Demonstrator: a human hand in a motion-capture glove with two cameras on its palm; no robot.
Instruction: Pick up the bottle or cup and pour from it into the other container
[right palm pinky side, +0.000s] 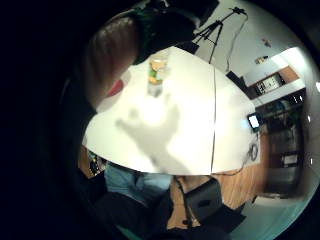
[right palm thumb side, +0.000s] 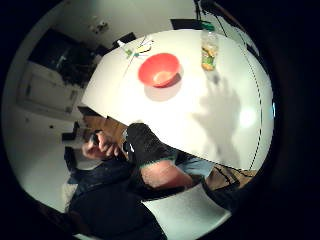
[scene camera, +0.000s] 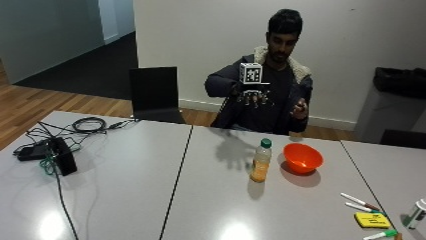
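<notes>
One slim plastic bottle (scene camera: 261, 160) beside a round orange bowl (scene camera: 303, 158) — gloved hand (scene camera: 253, 96) above.

A white table (right palm thumb side: 220, 130) carries a red bowl (right palm thumb side: 159, 70) and a clear bottle (right palm thumb side: 209, 49) holding orange liquid. The bottle stands upright near the table's far edge, apart from the bowl, which sits nearer the middle of that end. A few markers (right palm thumb side: 135, 50) lie close to a far corner, beyond the bowl. The shadow of a spread hand (right palm thumb side: 220, 117) falls on the bare tabletop between the bottle and the near edge. A dark seam line (right palm thumb side: 261, 100) crosses the surface beside the shadow.
</notes>
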